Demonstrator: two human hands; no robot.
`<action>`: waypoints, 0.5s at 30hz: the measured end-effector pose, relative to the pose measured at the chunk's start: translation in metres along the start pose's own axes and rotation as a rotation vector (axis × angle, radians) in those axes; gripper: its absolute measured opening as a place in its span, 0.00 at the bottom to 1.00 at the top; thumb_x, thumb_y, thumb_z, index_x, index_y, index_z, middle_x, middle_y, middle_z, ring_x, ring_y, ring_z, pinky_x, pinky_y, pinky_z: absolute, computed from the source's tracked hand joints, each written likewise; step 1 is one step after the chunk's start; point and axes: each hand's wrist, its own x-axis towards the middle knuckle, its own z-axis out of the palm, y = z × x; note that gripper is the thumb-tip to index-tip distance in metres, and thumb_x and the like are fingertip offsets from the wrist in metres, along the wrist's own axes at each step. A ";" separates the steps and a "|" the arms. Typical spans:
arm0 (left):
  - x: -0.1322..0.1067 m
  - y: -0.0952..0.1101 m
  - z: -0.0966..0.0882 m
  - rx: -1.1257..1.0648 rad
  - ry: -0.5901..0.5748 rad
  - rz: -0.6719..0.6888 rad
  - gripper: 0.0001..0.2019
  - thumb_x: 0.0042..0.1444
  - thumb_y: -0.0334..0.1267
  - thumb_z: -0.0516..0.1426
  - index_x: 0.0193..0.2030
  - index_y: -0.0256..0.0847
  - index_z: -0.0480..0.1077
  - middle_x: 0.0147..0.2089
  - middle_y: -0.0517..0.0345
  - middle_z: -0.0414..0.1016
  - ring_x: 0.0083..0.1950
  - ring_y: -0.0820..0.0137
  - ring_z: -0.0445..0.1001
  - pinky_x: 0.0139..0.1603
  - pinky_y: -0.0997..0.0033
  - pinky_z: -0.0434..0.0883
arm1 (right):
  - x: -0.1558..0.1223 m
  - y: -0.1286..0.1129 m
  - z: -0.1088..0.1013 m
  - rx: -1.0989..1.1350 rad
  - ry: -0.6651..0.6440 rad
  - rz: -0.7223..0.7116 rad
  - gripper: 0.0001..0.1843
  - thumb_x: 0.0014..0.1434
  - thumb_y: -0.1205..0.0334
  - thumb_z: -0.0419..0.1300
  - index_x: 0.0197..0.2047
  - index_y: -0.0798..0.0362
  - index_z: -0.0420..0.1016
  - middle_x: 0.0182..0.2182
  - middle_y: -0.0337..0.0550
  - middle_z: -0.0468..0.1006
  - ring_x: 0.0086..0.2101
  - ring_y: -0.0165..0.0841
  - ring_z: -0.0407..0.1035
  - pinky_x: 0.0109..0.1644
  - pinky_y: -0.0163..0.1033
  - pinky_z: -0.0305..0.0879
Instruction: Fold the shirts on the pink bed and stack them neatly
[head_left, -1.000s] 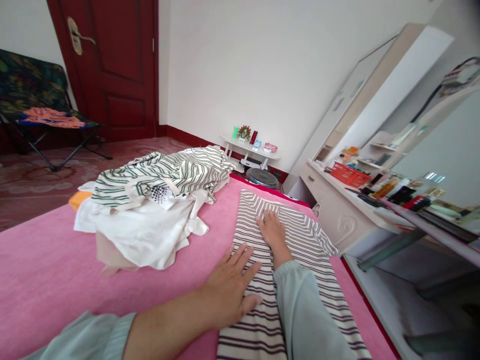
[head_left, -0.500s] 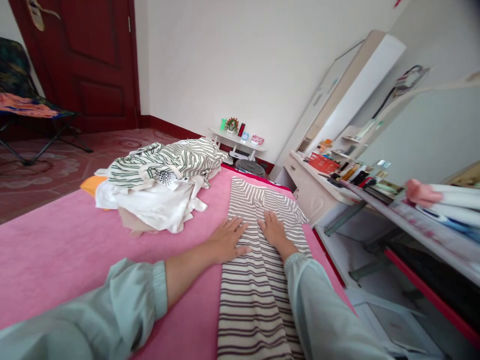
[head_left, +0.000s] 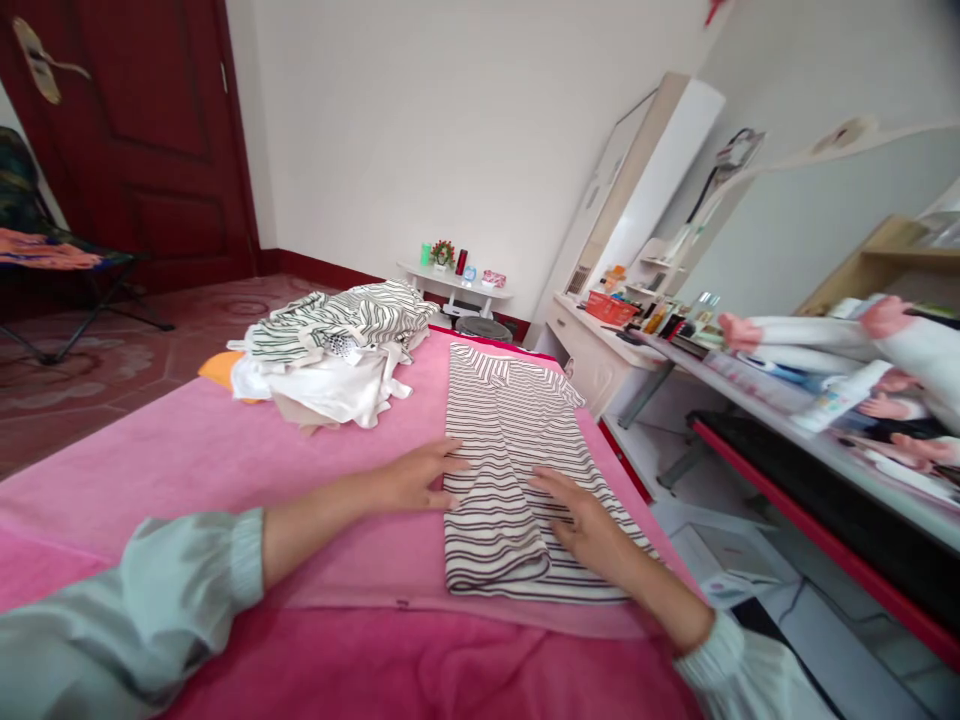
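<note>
A white garment with dark stripes (head_left: 495,530), probably a shirt, lies on the pink bed cover (head_left: 360,560), its left part folded over lengthwise. At its left edge is my left hand (head_left: 416,475), fingers spread and reaching onto the cloth. My right hand (head_left: 585,515) is over the right half, fingers apart, near the fold's edge. Neither hand grips the fabric; whether the palms touch it I cannot tell. Left of the garment sits a heap of loose clothes (head_left: 337,345), with green-striped and white pieces and an orange bit.
Along the right stand a dressing table (head_left: 600,330) with bottles and a red basket (head_left: 611,308), and a mirror (head_left: 810,220). Beyond the bed is a low white shelf (head_left: 454,280). A folding chair (head_left: 67,270) and a dark red door (head_left: 127,140) are at left.
Both hands have slid down the garment toward me and moved farther apart. My view has shifted, so the garment's near hem and the darker pink cover in front now show.
</note>
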 end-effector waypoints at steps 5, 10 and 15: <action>-0.034 0.049 -0.012 -0.164 -0.013 0.198 0.23 0.49 0.24 0.56 0.51 0.47 0.71 0.54 0.56 0.68 0.54 0.68 0.68 0.58 0.69 0.63 | -0.042 -0.042 0.000 -0.030 0.057 -0.159 0.33 0.55 0.77 0.46 0.61 0.45 0.61 0.61 0.45 0.58 0.60 0.33 0.55 0.61 0.44 0.57; -0.046 0.077 -0.010 -0.083 -0.092 0.266 0.22 0.46 0.23 0.57 0.47 0.48 0.73 0.47 0.57 0.71 0.48 0.68 0.69 0.52 0.70 0.66 | -0.042 -0.049 0.006 -0.108 0.107 -0.188 0.20 0.62 0.71 0.48 0.54 0.46 0.69 0.49 0.47 0.70 0.49 0.32 0.65 0.51 0.37 0.65; -0.044 0.084 -0.016 -0.033 -0.110 0.266 0.10 0.56 0.28 0.53 0.40 0.46 0.73 0.42 0.57 0.73 0.46 0.69 0.69 0.49 0.71 0.65 | -0.038 -0.054 0.002 -0.045 0.132 -0.191 0.15 0.60 0.72 0.49 0.44 0.48 0.73 0.41 0.44 0.73 0.43 0.32 0.66 0.46 0.38 0.65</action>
